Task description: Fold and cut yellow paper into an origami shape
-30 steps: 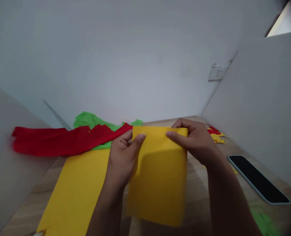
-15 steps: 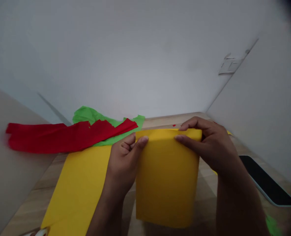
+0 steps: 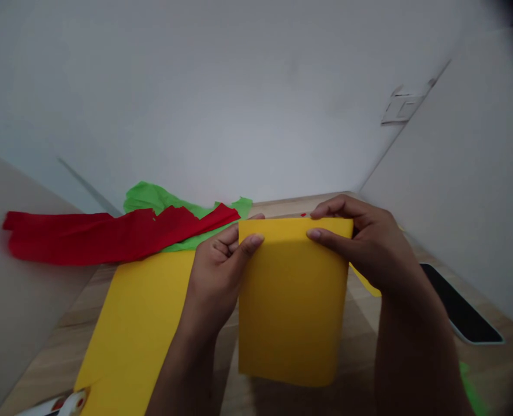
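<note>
Left hand (image 3: 215, 283) and right hand (image 3: 364, 242) are both clamped on a yellow sheet (image 3: 293, 306), pinching its upper edge between thumb and fingers, one at each side and well apart from each other. Beneath lies a pale wood-patterned tabletop (image 3: 78, 312), bounded on the far side by a plain whitish far wall (image 3: 222, 104) and on the right by a grey right wall (image 3: 477, 144); a white switch plate (image 3: 398, 108) sits near the corner where they meet. Held up at the near middle of the scene, the sheet hangs with its face toward the viewer, smooth and roughly rectangular, a brighter strip along its top and deeper shade below. To the left, a larger yellow sheet (image 3: 139, 318) lies flat, with ragged red paper (image 3: 87, 240) and crumpled green paper (image 3: 152, 199) overlapping beyond it. A dark-faced phone (image 3: 460, 303) rests at right, a green scrap (image 3: 471, 387) nearer. At near left, a white object (image 3: 52, 404) is cut off by the frame; whether it is a container, I cannot tell.
</note>
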`<state>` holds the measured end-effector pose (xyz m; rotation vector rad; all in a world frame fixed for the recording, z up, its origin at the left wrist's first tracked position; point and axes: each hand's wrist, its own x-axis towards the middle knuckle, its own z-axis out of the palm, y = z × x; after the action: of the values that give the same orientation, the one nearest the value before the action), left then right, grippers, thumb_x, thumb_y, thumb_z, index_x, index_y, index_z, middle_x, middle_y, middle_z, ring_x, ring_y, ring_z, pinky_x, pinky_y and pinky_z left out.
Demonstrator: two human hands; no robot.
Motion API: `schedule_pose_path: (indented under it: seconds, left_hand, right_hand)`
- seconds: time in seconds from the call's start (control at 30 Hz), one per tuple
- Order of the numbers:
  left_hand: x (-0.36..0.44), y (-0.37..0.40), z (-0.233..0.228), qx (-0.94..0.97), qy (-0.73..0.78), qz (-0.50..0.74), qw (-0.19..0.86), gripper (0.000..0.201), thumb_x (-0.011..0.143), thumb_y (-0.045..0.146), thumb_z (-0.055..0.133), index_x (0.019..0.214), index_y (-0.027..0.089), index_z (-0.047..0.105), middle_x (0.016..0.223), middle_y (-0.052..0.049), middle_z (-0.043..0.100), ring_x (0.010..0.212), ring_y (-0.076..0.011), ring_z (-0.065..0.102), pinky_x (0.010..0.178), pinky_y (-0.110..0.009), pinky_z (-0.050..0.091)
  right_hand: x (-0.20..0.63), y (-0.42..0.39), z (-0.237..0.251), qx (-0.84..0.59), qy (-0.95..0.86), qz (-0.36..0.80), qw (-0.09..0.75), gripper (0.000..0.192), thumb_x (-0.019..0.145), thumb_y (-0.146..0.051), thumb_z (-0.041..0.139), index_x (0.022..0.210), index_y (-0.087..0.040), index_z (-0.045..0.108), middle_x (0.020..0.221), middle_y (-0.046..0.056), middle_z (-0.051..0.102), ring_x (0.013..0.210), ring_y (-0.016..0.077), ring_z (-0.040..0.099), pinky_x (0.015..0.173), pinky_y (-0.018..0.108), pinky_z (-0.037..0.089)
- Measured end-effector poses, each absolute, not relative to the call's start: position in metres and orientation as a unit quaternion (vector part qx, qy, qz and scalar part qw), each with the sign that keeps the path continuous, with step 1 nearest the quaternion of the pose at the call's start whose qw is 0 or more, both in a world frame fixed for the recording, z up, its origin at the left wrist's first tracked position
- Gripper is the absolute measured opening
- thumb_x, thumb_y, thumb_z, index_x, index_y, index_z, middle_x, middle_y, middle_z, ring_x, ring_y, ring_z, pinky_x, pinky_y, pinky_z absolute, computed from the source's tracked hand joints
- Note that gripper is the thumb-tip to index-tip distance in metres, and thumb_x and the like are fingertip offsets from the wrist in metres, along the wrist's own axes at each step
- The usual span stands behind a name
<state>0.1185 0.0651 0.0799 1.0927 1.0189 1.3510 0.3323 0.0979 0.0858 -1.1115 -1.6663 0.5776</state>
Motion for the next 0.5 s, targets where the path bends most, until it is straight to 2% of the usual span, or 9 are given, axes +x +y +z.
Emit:
schedule_pose_path:
  seconds: [0.1,0.23,0.33,0.5]
  left_hand:
    - [0.117,0.066,0.08,0.459,0.437,0.566,0.527,0.022,0.078,0.038,0.077,0.088,0.018,0.076,0.07,-0.004,0.074,0.06,-0.019,0.071,0.05,-0.025,0.056]
    - [0.11,0.07,0.078,0.448,0.477,0.589,0.474,0.022,0.075,0.038,0.08,0.077,0.018,0.073,0.06,0.0,0.069,0.052,-0.0145,0.065,0.046,-0.021,0.051]
    - [0.104,0.074,0.078,0.446,0.497,0.592,0.452,0.022,0.074,0.038,0.08,0.079,0.018,0.074,0.059,0.0,0.068,0.05,-0.0136,0.063,0.046,-0.02,0.049]
    - [0.103,0.079,0.08,0.426,0.529,0.589,0.438,0.02,0.071,0.034,0.08,0.077,0.017,0.073,0.056,0.002,0.066,0.051,-0.0141,0.063,0.048,-0.021,0.05]
  right_hand:
    - [0.332,0.099,0.085,-0.461,-0.677,0.264,0.509,0.022,0.073,-0.038,0.081,0.089,-0.026,0.072,0.093,0.002,0.069,0.082,0.0206,0.064,0.063,0.03,0.05]
    - [0.331,0.1,0.083,-0.451,-0.626,0.341,0.537,0.03,0.073,-0.035,0.081,0.1,-0.025,0.071,0.075,-0.001,0.063,0.062,0.0134,0.058,0.051,0.025,0.045]
    - [0.332,0.105,0.081,-0.427,-0.592,0.385,0.565,0.029,0.072,-0.029,0.081,0.097,-0.022,0.07,0.068,-0.003,0.061,0.06,0.0116,0.058,0.054,0.024,0.049]
    - [0.332,0.116,0.076,-0.395,-0.566,0.432,0.581,0.025,0.074,-0.028,0.079,0.094,-0.021,0.068,0.066,-0.004,0.062,0.061,0.0135,0.062,0.061,0.03,0.056]
